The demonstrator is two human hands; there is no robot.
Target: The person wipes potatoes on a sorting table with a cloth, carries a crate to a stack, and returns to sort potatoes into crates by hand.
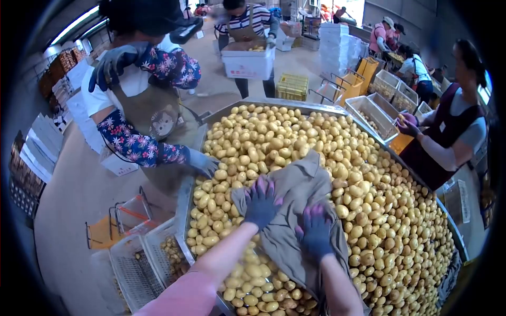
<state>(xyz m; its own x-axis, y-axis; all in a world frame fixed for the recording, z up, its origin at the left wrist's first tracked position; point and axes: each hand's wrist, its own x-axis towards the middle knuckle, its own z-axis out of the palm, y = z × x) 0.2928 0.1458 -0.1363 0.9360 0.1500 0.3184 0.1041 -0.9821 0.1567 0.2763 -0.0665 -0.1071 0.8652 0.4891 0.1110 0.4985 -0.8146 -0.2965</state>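
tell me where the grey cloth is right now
In the head view, the grey cloth lies spread over the potatoes, just right of the picture's middle, with the left hand and right hand on it.

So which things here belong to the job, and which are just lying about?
In the job, it seems:
- cloth, under left hand and right hand
- potatoes, around the cloth
- metal table holding them

Probably just lying about:
- yellow crate, on the floor
- white stack, behind
- lower-left crates, some potatoes inside
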